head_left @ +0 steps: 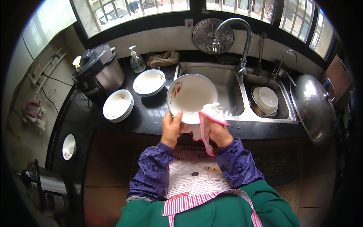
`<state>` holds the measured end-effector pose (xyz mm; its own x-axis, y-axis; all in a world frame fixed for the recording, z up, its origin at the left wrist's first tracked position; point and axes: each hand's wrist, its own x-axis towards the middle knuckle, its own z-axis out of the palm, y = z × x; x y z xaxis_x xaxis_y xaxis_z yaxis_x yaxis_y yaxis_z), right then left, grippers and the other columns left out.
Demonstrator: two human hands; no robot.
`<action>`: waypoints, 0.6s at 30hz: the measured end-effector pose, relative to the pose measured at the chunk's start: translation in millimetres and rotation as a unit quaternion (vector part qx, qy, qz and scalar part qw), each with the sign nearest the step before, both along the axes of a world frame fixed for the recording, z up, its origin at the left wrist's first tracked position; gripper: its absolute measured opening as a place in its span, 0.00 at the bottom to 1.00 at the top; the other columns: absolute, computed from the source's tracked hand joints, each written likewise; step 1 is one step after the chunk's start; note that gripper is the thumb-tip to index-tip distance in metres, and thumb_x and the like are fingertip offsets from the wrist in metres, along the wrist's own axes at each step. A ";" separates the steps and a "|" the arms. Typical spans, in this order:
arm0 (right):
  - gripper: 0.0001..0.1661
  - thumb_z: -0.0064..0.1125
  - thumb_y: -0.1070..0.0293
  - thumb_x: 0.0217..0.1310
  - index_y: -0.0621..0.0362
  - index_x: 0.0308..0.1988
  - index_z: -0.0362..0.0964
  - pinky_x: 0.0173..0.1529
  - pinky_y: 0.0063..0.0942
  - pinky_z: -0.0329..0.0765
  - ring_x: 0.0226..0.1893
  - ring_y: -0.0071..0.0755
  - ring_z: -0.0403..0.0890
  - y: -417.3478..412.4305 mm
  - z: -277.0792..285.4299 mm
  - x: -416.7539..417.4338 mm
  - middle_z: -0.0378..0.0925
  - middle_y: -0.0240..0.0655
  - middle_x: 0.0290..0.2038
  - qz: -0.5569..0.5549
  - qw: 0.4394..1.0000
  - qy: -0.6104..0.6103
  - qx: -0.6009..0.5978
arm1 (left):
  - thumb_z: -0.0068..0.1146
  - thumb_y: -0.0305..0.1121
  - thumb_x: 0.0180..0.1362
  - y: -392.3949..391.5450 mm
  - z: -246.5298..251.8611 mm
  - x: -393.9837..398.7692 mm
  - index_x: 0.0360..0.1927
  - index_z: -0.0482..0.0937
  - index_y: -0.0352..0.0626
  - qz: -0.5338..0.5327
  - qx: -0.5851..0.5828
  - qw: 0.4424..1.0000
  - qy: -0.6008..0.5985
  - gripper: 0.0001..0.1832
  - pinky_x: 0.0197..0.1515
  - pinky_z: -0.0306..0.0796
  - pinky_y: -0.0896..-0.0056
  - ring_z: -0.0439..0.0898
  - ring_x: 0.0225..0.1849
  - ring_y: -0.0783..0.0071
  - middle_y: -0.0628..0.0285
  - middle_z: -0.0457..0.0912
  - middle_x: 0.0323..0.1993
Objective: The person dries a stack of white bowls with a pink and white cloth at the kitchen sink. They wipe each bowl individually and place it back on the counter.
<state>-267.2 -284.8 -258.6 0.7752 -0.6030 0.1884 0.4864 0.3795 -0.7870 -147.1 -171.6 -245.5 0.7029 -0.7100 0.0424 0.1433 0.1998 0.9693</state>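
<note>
A white ceramic plate [192, 95] with a blue rim and a printed leaf spray is held up over the counter's front edge, partly before the sink. My left hand [171, 127] grips its lower left rim, thumb on the inner face. In my right hand [219, 132] is a white dishcloth [210, 115] with pink edging, pressed against the plate's lower right rim. The cloth hides part of that hand's fingers, and a fold of it shows below the plate. To the left stand a stack of matching bowls [117, 105] and a stack of matching plates [149, 81].
The double steel sink [227, 85] has a gooseneck faucet [247, 42]; white dishes [266, 99] sit in its right basin. A large domed lid [312, 110] leans at right. An electric pressure cooker [105, 68], soap dispenser [137, 61] and rag [163, 58] line the back. One bowl [69, 147] is at left.
</note>
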 end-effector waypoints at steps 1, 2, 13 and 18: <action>0.14 0.47 0.73 0.62 0.61 0.48 0.68 0.46 0.25 0.72 0.42 0.25 0.73 -14.9 -12.8 -5.0 0.73 0.33 0.42 -0.025 0.990 0.043 -0.134 | 0.51 0.45 0.61 8.1 3.6 11.4 0.44 0.70 0.41 -0.031 0.058 0.998 0.001 0.18 0.08 0.50 0.85 0.61 0.11 0.88 0.72 0.70 0.20; 0.15 0.50 0.70 0.62 0.60 0.49 0.68 0.47 0.26 0.73 0.43 0.26 0.74 -26.7 -22.3 -15.3 0.73 0.33 0.43 -0.022 0.987 0.061 -0.148 | 0.51 0.45 0.61 9.9 9.1 15.3 0.43 0.71 0.41 -0.027 0.034 0.999 0.006 0.17 0.08 0.49 0.85 0.61 0.12 0.89 0.72 0.70 0.20; 0.17 0.46 0.78 0.60 0.60 0.51 0.65 0.50 0.27 0.74 0.46 0.29 0.74 24.7 -9.0 8.9 0.72 0.34 0.47 -0.027 0.989 0.007 -0.144 | 0.49 0.27 0.55 -4.0 -12.4 16.4 0.46 0.71 0.32 0.147 -0.088 0.985 -0.038 0.15 0.43 0.69 0.74 0.76 0.39 0.72 0.59 0.77 0.40; 0.19 0.52 0.71 0.62 0.59 0.53 0.63 0.48 0.26 0.75 0.46 0.27 0.74 34.4 -30.6 23.6 0.72 0.34 0.47 0.048 0.995 0.044 -0.074 | 0.47 0.26 0.56 -8.6 -18.5 22.1 0.50 0.68 0.32 0.207 -0.111 0.972 0.019 0.18 0.44 0.70 0.72 0.76 0.41 0.70 0.57 0.75 0.43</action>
<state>-243.6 -250.4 -289.2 0.8450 -0.4969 0.1979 0.3802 0.2978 -0.8757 -125.0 -180.2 -264.0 0.9305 -0.3421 0.1306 0.0414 0.4525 0.8908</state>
